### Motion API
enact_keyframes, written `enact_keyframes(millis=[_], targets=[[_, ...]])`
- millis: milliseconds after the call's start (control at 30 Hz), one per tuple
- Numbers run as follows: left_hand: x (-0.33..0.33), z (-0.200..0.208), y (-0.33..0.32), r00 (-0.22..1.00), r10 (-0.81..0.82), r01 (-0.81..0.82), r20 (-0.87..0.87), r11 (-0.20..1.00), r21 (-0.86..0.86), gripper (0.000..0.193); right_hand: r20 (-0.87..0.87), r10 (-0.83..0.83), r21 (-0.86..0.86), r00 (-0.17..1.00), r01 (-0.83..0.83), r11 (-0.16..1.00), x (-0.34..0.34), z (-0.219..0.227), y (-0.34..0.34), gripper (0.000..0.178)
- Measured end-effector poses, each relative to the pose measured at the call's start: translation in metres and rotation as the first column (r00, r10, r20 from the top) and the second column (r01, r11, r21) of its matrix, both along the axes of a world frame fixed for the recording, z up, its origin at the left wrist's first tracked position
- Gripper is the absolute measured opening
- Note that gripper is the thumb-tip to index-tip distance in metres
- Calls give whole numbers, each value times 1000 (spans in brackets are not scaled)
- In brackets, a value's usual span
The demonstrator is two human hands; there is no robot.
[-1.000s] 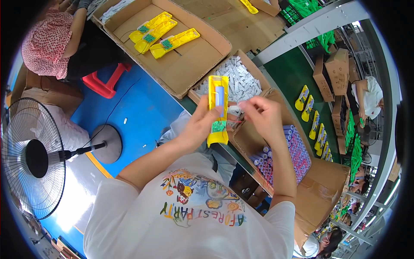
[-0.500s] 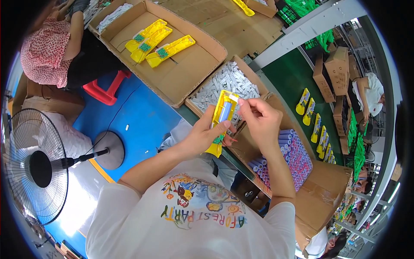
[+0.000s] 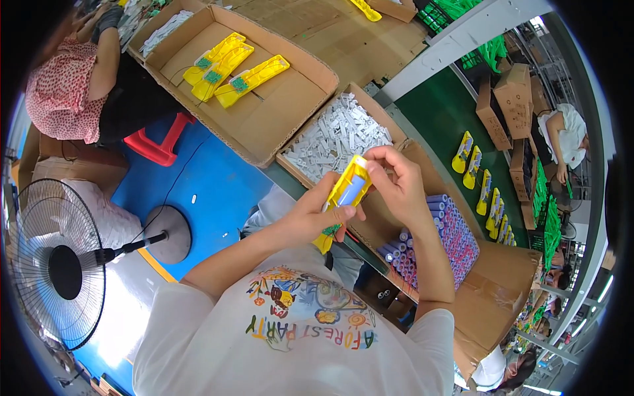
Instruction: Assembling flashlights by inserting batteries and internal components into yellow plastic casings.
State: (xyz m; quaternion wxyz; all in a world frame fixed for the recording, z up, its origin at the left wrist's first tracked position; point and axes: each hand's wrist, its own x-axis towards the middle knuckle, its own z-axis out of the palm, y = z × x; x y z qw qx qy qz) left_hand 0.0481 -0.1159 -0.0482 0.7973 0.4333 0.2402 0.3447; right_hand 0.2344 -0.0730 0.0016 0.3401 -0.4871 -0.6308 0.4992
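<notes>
My left hand [image 3: 316, 214] is closed round a long yellow plastic housing [image 3: 325, 241], tilted with its far end up and to the right. Inside lies a blue cylindrical battery cell [image 3: 351, 190], and a green circuit board [image 3: 332, 229] shows near my left fingers. At the far end sits a small white plastic piece [image 3: 360, 160]. My right hand [image 3: 400, 185] is closed there, thumb and forefinger pinching at that piece; the fingertips partly hide the contact. Just beyond, a cardboard box holds many loose white plastic pieces [image 3: 340, 135].
Purple battery cells [image 3: 446, 241] fill a carton at right. A cardboard tray [image 3: 271, 125] holds several yellow housings [image 3: 252, 80]. More housings [image 3: 485, 191] line a green belt [image 3: 429, 105]. A standing fan [image 3: 66, 264] is at left. A co-worker [image 3: 69, 89] sits by a red stool [image 3: 158, 145].
The housing has come slightly nearer and turned a little more to the right. My right fingers have moved down onto the white piece, which now sits lower in the housing's far end.
</notes>
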Motion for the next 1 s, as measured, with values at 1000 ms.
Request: enact_keyframes(millis=[1000], targets=[[27, 28, 12, 901, -265, 268, -342, 963, -40, 64, -312, -250, -235, 917, 180, 955, 37, 4, -45, 19]])
